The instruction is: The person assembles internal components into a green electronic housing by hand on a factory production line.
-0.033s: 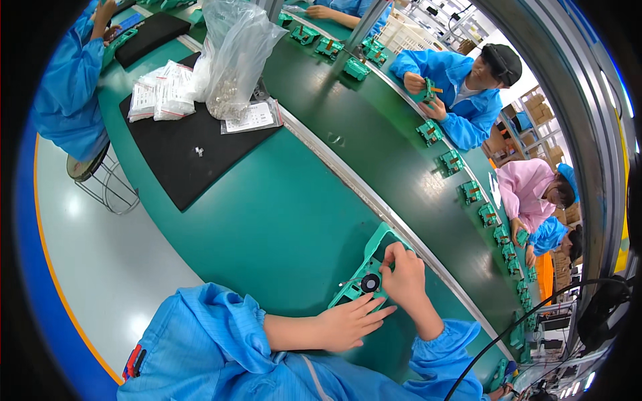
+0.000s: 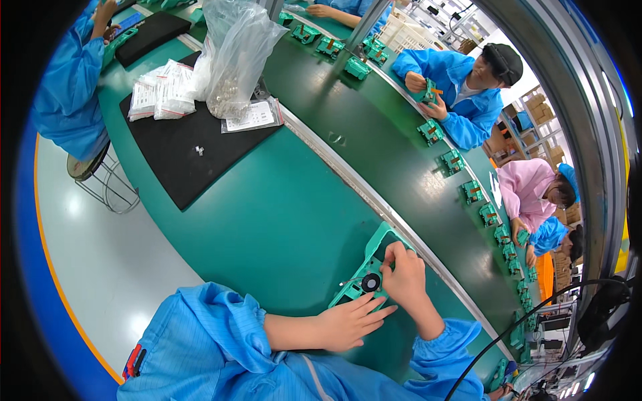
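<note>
A green plastic housing (image 2: 374, 244) with a handle-like frame lies on the table in front of me, close to the metal strip. Set into it is a round black part (image 2: 370, 283), like a small speaker, with a thin wire beside it. My left hand (image 2: 349, 325) rests with outstretched fingers over the housing's near end, hiding part of it. At the housing's right side, just beyond the round part, my right hand (image 2: 403, 275) has thumb and forefinger pinched together. Whatever lies between those fingertips is hidden.
A black mat (image 2: 174, 160) holds small white pieces (image 2: 199, 151), white packets (image 2: 175, 90) and a clear bag of small parts (image 2: 231, 93). Beyond the metal strip (image 2: 348, 170), green assemblies (image 2: 453, 161) line the far side. Co-workers sit opposite and left; a stool (image 2: 90, 167) stands left.
</note>
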A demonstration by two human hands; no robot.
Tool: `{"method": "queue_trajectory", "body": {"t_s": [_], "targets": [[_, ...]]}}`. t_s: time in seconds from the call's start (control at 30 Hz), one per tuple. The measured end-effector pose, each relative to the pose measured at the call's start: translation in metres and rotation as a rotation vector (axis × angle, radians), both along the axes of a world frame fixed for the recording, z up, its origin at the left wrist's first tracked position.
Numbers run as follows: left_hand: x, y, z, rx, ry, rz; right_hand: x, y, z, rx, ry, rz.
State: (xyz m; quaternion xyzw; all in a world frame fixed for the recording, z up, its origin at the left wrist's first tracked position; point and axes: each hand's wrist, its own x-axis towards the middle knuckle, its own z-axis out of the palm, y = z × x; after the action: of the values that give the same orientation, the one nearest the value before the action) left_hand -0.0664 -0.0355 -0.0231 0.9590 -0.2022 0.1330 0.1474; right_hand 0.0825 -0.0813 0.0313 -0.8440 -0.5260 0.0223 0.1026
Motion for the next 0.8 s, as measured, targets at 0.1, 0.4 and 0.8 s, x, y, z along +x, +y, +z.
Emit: {"method": "queue_trajectory", "body": {"t_s": [0.1, 0.4, 0.8], "targets": [[0.001, -0.001, 0.002, 0.013, 0.0, -0.005, 0.002, 0.003, 0.002, -0.054, -0.008, 0.008], [0.001, 0.003, 0.002, -0.061, 0.043, -0.016, 0.007, 0.012, 0.024, -0.241, 0.145, 0.002], [0.005, 0.018, 0.005, -0.254, -0.1, -0.11, 0.025, -0.085, 0.006, 0.076, -0.376, 0.315]]}}
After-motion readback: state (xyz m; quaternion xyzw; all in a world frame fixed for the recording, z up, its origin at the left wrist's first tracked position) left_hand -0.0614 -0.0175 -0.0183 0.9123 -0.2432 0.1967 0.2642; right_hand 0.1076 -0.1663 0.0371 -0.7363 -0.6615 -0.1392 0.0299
